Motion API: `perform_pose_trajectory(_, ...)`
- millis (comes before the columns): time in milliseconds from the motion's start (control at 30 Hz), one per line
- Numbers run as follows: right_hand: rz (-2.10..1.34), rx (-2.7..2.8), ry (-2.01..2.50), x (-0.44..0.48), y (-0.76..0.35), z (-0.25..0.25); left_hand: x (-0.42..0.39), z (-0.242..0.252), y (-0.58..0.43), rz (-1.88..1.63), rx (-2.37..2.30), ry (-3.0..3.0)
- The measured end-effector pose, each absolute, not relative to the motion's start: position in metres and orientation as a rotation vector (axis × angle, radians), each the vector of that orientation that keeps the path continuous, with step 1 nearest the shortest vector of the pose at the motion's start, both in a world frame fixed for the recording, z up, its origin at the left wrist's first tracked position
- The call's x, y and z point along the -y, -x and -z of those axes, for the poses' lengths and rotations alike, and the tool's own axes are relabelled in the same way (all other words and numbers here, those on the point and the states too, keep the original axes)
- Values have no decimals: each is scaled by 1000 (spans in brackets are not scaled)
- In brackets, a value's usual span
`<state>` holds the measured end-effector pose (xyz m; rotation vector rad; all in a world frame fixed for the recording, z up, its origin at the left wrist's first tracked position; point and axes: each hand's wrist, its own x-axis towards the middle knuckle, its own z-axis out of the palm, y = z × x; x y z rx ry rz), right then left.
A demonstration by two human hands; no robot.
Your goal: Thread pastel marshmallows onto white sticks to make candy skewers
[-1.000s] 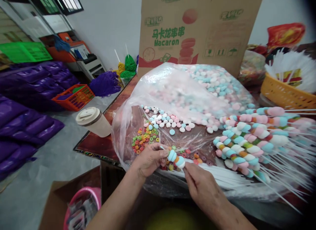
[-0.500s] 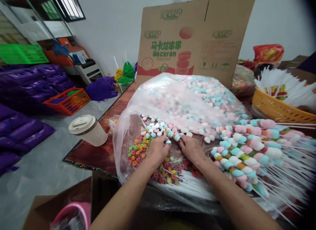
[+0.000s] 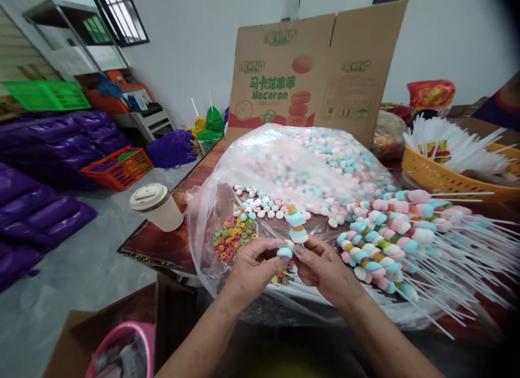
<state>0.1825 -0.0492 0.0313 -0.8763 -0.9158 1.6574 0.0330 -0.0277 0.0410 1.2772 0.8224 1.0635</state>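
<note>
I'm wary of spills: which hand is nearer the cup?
Left. The left hand is right of the cup and lower in view; the right hand is farther off to the right.

held skewer [image 3: 297, 228]: blue, orange, top perhaps greenish | loose rings [image 3: 234, 234]: red, orange, yellow, green

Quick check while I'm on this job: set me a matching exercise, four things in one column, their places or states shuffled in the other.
1. right hand
2. cup
3. cardboard box
4. basket

A. standing behind the bag
B. filled with white sticks
C. gripping the candy skewer
D. on the table, near its left edge

Pairs: 1-C, 2-D, 3-A, 4-B
</note>
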Motion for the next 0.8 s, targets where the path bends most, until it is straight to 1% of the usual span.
perform_pose_trajectory(133, -1637, 916, 855, 58, -178, -37, 42, -52, -27, -1052, -847, -1227)
perform_pose_trajectory(267, -1571, 1075, 848, 65, -177, -39, 45, -60, -23, -1062, -844, -1341)
perform_pose_trajectory(533, -1495, 1152, 876, 71, -173, -37, 50, -47, -35, -1060, -732, -1101)
perform_pose_trajectory(600, -1367, 1230, 986, 71, -171, -39, 52, -41, -38, -1083, -748, -1051)
perform_pose_trajectory(733, -854, 1467, 1242, 74, -173, -43, 50, -29, -44, -1192, -798, -897)
perform_pose_trajectory(800, -769, 1471, 1250, 76, -176, -43, 48, -26, -46, -1230, -811, -824)
